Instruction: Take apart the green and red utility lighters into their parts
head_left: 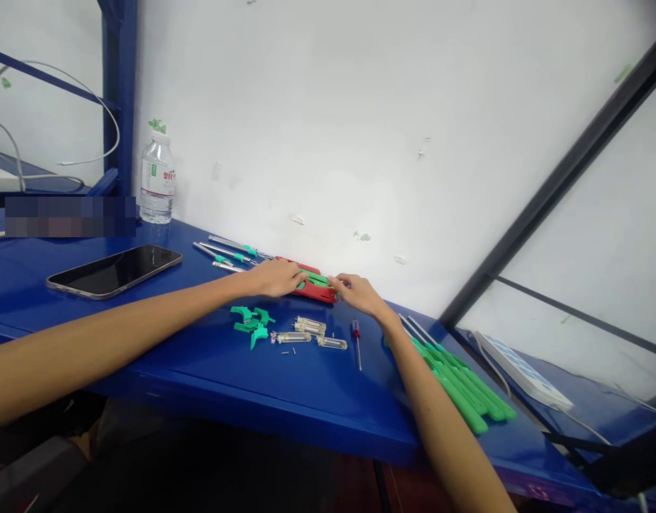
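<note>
A red jig (313, 282) lies on the blue table (317, 406) near the wall, with a green piece (317, 279) resting in it. My left hand (274, 277) lies over the jig's left end, fingers curled on the green piece. My right hand (357, 293) pinches the jig's right end. In front of the hands lie small green clips (251, 322), clear plastic tubes (311, 333) and a small red-handled screwdriver (356, 338).
A black phone (114, 271) lies at the left, and a water bottle (157, 179) stands by the wall. Metal rods with green collars (230, 251) lie behind the jig. Several green-handled tools (461, 388) lie to the right, and a white power strip (523, 370) sits beyond them.
</note>
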{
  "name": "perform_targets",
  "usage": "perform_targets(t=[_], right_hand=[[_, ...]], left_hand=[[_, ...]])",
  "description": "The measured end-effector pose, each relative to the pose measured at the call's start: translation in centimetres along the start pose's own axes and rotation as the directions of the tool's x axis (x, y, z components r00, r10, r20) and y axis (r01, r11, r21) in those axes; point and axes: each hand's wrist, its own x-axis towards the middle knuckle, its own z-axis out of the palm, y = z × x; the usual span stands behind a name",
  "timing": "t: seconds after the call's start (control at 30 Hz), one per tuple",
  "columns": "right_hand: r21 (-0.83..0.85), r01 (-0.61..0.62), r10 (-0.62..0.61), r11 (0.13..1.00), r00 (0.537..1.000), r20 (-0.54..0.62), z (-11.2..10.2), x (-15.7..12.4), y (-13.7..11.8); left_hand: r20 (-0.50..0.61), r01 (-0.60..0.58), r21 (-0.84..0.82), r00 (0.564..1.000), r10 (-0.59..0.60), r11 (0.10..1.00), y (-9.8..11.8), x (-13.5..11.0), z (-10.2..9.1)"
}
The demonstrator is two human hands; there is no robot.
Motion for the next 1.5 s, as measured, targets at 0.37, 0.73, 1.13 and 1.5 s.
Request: perform_targets(t=[0.37,0.73,1.13,1.5], right_hand=[[0.479,0.063,-0.019,0.876,0.995,-0.096,-1.1,-0.5,-0.6],[0.573,0.171,-0.048,0.801,0.974,-0.223,-2.1,-1.0,-1.2],[0.702,0.141,0.034,0.698,0.973,-0.229,-1.4,-0.4,-0.4],[0.750,0.124,0.044,0.650,0.979,-0.201,-0.4,0.1,-0.1]], left_hand=[[-0.175,0.040,-0.007,0.984,-0.041,0.999,0.8,-0.1,-0.5],[-0.177,0.069,0.040,0.982,-0.061,0.997,1.0,-0.2,-0.7],[-0.252,-0.120,-0.023,0.961,0.110,0.993,0.9,-1.0,-0.6],[-0.203,-0.198,0.053,0.958,0.205,0.979,-0.2,-0.2,0.0]])
